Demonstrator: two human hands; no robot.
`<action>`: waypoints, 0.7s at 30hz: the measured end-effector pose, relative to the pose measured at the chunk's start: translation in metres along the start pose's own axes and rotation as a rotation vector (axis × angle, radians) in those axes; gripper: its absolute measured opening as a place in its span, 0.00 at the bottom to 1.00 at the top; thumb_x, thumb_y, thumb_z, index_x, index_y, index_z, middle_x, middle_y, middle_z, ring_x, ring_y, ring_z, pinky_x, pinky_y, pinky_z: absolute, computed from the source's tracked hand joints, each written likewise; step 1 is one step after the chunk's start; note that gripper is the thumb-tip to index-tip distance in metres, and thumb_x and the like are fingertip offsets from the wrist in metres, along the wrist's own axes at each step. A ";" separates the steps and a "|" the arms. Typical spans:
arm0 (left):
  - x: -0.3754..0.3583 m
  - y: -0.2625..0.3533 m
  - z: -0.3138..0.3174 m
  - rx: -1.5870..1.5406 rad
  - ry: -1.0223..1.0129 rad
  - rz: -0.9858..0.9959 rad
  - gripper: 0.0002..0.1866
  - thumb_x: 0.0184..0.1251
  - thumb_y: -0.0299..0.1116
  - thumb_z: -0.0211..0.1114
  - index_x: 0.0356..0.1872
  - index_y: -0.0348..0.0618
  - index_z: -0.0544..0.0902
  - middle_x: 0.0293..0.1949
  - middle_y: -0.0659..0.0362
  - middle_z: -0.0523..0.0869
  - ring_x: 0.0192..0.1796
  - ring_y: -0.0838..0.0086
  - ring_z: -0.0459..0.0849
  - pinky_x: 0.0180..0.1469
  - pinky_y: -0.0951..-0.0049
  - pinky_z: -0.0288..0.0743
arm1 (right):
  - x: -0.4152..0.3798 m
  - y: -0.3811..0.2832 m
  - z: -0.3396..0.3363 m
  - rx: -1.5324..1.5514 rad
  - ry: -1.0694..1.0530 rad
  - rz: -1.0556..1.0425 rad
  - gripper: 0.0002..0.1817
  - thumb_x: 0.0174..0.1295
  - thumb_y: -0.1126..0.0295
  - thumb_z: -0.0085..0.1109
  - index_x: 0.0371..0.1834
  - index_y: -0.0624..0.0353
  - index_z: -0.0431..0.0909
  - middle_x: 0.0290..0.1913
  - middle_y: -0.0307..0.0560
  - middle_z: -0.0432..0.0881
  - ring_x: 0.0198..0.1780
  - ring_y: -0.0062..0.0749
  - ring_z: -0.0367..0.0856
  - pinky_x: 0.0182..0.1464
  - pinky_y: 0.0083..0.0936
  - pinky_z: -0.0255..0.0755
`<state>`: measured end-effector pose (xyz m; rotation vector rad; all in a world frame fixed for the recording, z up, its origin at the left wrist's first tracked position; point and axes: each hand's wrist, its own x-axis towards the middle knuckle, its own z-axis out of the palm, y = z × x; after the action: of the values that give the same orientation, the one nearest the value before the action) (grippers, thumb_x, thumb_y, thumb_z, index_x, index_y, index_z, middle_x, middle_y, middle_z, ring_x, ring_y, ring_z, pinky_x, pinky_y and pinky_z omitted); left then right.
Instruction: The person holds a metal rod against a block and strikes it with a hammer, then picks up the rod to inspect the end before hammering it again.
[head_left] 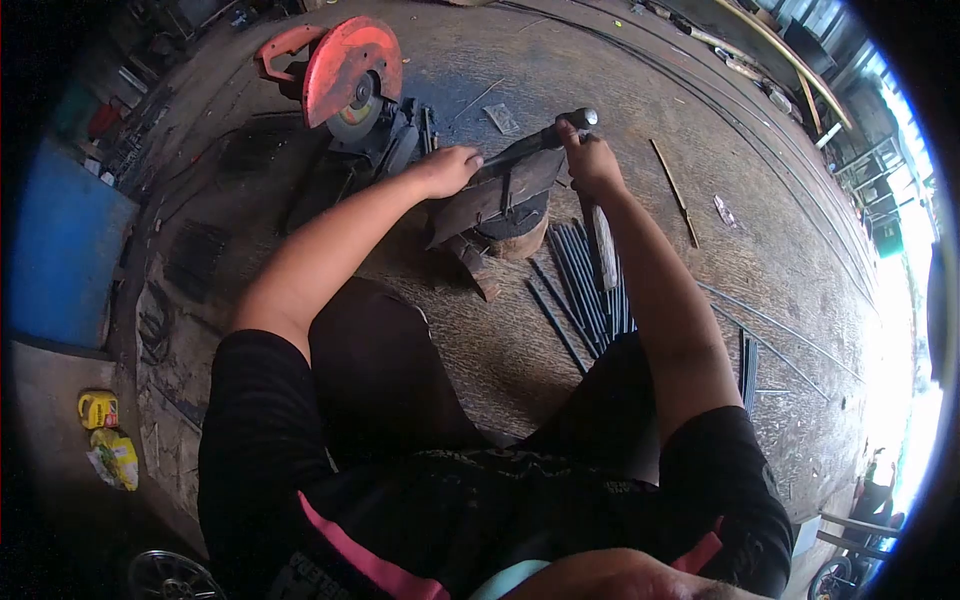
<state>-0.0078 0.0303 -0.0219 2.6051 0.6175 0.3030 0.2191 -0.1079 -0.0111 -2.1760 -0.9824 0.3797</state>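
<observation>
My left hand (452, 172) is closed around the near end of a dark metal bar (517, 150), which slants up to the right over a worn metal plate (470, 215). The plate rests tilted on a round wooden stump (522, 243). My right hand (592, 160) is wrapped round a hammer (604, 248) close below its head, at the far end of the bar. Its shiny rounded face points right, and the pale wooden handle hangs down past my wrist. Beneath the handle lies a bundle of dark metal rods (575, 290) on the ground.
A red cut-off saw (350, 75) stands at the back left, close to my left forearm. Long thin rods (770, 335) lie on the ground at right. A flat strip (675, 192) lies beyond my right hand. A yellow container (98, 410) sits at far left.
</observation>
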 end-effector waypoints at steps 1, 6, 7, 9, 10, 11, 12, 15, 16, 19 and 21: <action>0.000 -0.004 0.000 -0.030 -0.052 0.036 0.18 0.75 0.44 0.49 0.44 0.37 0.75 0.32 0.46 0.83 0.35 0.52 0.83 0.41 0.56 0.74 | 0.001 0.000 0.000 0.031 0.007 0.000 0.44 0.64 0.31 0.42 0.24 0.72 0.77 0.21 0.55 0.79 0.26 0.41 0.83 0.32 0.36 0.77; -0.009 0.000 -0.007 -0.315 -0.210 -0.228 0.17 0.77 0.46 0.48 0.43 0.42 0.75 0.24 0.60 0.73 0.22 0.76 0.72 0.26 0.71 0.67 | -0.014 -0.013 -0.013 -0.034 -0.088 0.037 0.43 0.65 0.33 0.40 0.47 0.70 0.80 0.47 0.72 0.80 0.57 0.60 0.77 0.58 0.43 0.69; -0.013 0.004 -0.009 -0.399 -0.228 -0.306 0.17 0.77 0.48 0.47 0.43 0.44 0.75 0.23 0.64 0.70 0.20 0.82 0.67 0.22 0.75 0.63 | -0.017 -0.016 -0.013 -0.074 -0.058 0.010 0.42 0.65 0.34 0.40 0.48 0.70 0.80 0.47 0.72 0.80 0.57 0.60 0.77 0.59 0.43 0.69; -0.021 0.003 -0.009 -0.505 -0.253 -0.357 0.17 0.77 0.48 0.47 0.43 0.45 0.75 0.22 0.66 0.69 0.19 0.82 0.65 0.20 0.77 0.60 | -0.027 -0.022 -0.015 -0.081 -0.039 -0.037 0.42 0.65 0.34 0.40 0.48 0.70 0.79 0.48 0.72 0.80 0.57 0.60 0.76 0.59 0.44 0.69; -0.026 0.002 -0.008 -0.614 -0.284 -0.396 0.17 0.77 0.49 0.47 0.43 0.46 0.75 0.21 0.67 0.67 0.18 0.83 0.63 0.19 0.78 0.58 | -0.030 -0.025 -0.015 -0.091 -0.012 -0.074 0.41 0.65 0.35 0.41 0.49 0.69 0.79 0.48 0.73 0.80 0.58 0.61 0.76 0.59 0.44 0.68; -0.030 0.001 -0.006 -0.704 -0.282 -0.437 0.17 0.77 0.50 0.47 0.41 0.48 0.75 0.20 0.70 0.64 0.17 0.84 0.58 0.18 0.79 0.53 | -0.028 -0.025 -0.014 -0.090 -0.020 -0.085 0.41 0.65 0.35 0.41 0.49 0.69 0.79 0.48 0.73 0.80 0.58 0.61 0.76 0.59 0.44 0.68; -0.033 -0.002 -0.008 -0.704 -0.273 -0.442 0.17 0.77 0.50 0.47 0.41 0.48 0.75 0.20 0.70 0.64 0.17 0.84 0.58 0.18 0.79 0.53 | -0.025 -0.022 -0.012 -0.091 -0.008 -0.090 0.40 0.65 0.35 0.41 0.49 0.69 0.79 0.48 0.72 0.80 0.57 0.61 0.76 0.59 0.44 0.69; -0.037 -0.011 -0.017 -0.814 -0.416 -0.487 0.20 0.75 0.54 0.48 0.37 0.48 0.74 0.20 0.70 0.62 0.17 0.85 0.57 0.19 0.79 0.52 | -0.006 -0.003 -0.001 -0.109 0.026 -0.086 0.42 0.65 0.34 0.40 0.46 0.71 0.79 0.40 0.70 0.81 0.47 0.58 0.81 0.52 0.43 0.72; -0.038 -0.012 -0.020 -0.841 -0.433 -0.516 0.22 0.74 0.57 0.49 0.35 0.48 0.73 0.19 0.71 0.62 0.16 0.85 0.56 0.19 0.79 0.51 | -0.002 0.001 0.002 -0.130 0.046 -0.076 0.44 0.65 0.32 0.39 0.42 0.74 0.79 0.32 0.68 0.83 0.37 0.54 0.86 0.45 0.43 0.76; -0.037 -0.016 -0.023 -0.910 -0.440 -0.542 0.25 0.71 0.61 0.49 0.33 0.48 0.71 0.18 0.71 0.61 0.16 0.85 0.55 0.19 0.79 0.50 | -0.001 0.002 0.003 -0.093 0.027 -0.041 0.45 0.65 0.32 0.39 0.40 0.75 0.79 0.26 0.62 0.82 0.28 0.47 0.86 0.35 0.39 0.78; -0.035 -0.016 -0.024 -0.949 -0.429 -0.539 0.26 0.70 0.63 0.50 0.32 0.48 0.71 0.18 0.71 0.60 0.16 0.85 0.55 0.19 0.79 0.49 | -0.008 -0.005 -0.001 -0.060 -0.011 -0.008 0.43 0.65 0.34 0.41 0.43 0.73 0.79 0.34 0.66 0.82 0.39 0.54 0.83 0.45 0.41 0.75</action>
<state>-0.0520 0.0354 -0.0118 1.4624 0.7448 -0.1248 0.2122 -0.1119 -0.0070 -2.2252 -1.0196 0.3632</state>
